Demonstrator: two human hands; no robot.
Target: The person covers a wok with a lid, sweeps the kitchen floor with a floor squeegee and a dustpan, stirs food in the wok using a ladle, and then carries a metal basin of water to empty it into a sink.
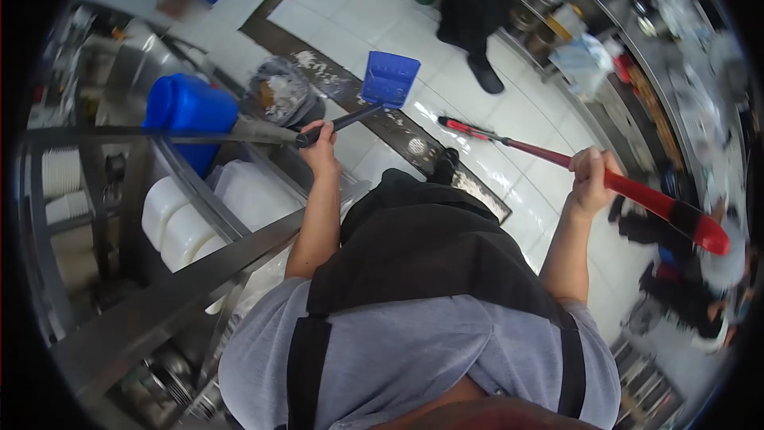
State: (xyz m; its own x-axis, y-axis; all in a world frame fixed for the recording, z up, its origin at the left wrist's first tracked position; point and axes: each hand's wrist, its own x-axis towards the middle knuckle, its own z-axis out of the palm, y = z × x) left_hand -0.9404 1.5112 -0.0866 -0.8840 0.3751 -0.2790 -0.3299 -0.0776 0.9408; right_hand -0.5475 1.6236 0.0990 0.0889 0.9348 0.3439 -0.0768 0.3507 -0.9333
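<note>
My left hand is closed around the dark handle of a blue long-handled dustpan. The pan is tilted above the floor, close to a lined trash bin with waste in it. In my right hand is the red shaft of a broom. Its narrow red and black head points toward the middle of the floor. Pale scraps lie scattered on the dark floor strip by the bin and pan.
A blue drum and white containers stand at left behind metal shelving. Ahead is another person's dark-clad leg. Loaded counters line the right, with more people lower right. White tiles cover the floor.
</note>
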